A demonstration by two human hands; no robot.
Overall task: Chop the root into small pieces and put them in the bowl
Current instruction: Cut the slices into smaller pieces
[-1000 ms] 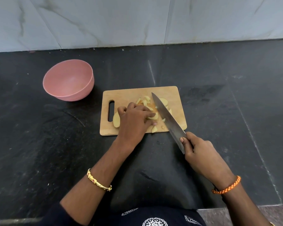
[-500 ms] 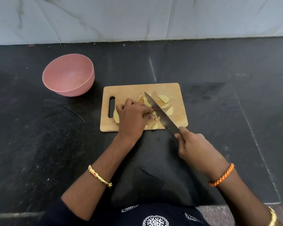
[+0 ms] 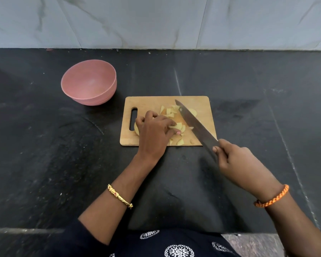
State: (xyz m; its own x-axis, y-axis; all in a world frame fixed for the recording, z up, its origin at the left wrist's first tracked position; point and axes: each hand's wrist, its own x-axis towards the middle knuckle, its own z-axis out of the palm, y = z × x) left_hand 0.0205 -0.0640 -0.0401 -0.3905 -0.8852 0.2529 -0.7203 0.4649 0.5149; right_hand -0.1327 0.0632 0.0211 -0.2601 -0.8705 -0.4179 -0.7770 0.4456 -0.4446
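Two hands work over a wooden cutting board (image 3: 150, 104) near the middle of the black counter (image 3: 44, 154). The left hand (image 3: 154, 132) curls over the uncut root (image 3: 136, 129) by the board's handle slot; the right hand (image 3: 235, 160) grips the knife (image 3: 193, 123), its blade slanting across pale cut pieces (image 3: 174, 115). Toward the counter's back edge, off the board's left corner, stands the pink bowl (image 3: 89, 82).

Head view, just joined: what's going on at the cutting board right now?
A person is chopping a pale yellow root on a wooden cutting board. The right hand grips a large knife, its blade angled over the board. The left hand holds the uncut root down. Cut pieces lie scattered on the board. The pink bowl stands off to the left, with no pieces visible inside.
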